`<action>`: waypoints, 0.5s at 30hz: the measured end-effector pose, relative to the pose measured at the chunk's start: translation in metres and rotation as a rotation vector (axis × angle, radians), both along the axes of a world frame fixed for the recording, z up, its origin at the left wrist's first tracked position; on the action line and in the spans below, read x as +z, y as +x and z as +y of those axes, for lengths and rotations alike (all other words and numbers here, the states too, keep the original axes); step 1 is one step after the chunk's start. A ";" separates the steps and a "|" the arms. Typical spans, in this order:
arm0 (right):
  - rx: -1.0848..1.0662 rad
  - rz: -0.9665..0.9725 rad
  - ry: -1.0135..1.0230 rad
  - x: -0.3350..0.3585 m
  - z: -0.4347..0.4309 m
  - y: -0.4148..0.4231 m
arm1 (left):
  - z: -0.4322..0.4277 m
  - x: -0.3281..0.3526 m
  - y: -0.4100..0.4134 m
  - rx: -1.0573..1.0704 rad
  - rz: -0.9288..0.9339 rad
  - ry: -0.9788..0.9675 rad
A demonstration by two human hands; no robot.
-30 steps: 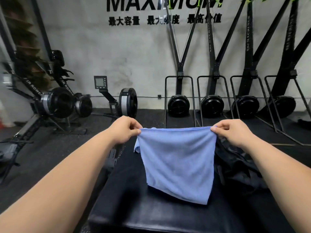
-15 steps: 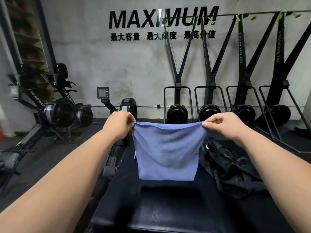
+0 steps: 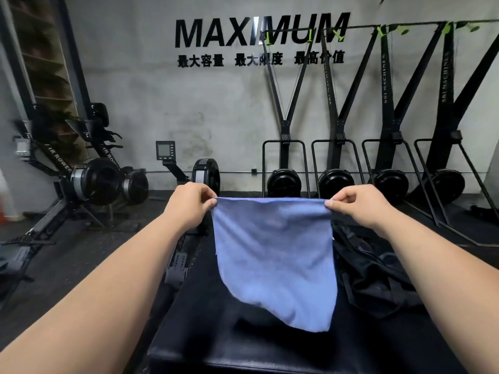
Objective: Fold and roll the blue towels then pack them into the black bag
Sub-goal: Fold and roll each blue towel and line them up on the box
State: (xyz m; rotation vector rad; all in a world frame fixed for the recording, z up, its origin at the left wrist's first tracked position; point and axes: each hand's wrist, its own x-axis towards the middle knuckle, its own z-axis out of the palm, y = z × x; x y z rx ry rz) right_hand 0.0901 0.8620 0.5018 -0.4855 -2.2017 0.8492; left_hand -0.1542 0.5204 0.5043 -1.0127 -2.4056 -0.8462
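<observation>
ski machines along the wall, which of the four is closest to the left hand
The leftmost ski machine, whose flywheel shows just above the top edge of the blue towel pinched by the left hand. The other three stand farther right.

We see left hand and right hand each pinching a top corner of the blue towel, top edge pulled taut between them. Towel hangs above the black padded bench, lower edge slanting down to the right. Black bag lies crumpled on the bench, just right of the towel. Rowing machines stand along the back wall.
</observation>
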 end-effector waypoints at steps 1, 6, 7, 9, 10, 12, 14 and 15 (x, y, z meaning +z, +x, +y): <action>0.005 -0.009 -0.011 -0.001 0.002 0.001 | -0.001 0.000 0.000 0.008 0.009 -0.014; 0.099 -0.062 -0.110 -0.002 -0.001 0.012 | -0.003 -0.003 0.003 -0.018 -0.013 0.002; 0.130 -0.067 -0.130 -0.003 -0.003 0.015 | -0.005 -0.003 0.001 -0.033 -0.049 0.032; 0.172 -0.073 -0.168 -0.002 -0.004 0.022 | -0.010 -0.004 -0.003 -0.096 -0.166 0.099; 0.196 -0.085 -0.182 -0.002 -0.003 0.026 | -0.013 -0.004 -0.005 -0.141 -0.233 0.120; 0.239 -0.128 -0.197 -0.001 -0.001 0.032 | -0.018 -0.002 -0.005 -0.218 -0.340 0.138; 0.281 -0.144 -0.246 0.002 0.000 0.037 | -0.022 0.002 -0.001 -0.277 -0.407 0.118; 0.296 -0.130 -0.297 0.002 0.002 0.039 | -0.024 0.005 0.001 -0.303 -0.449 0.117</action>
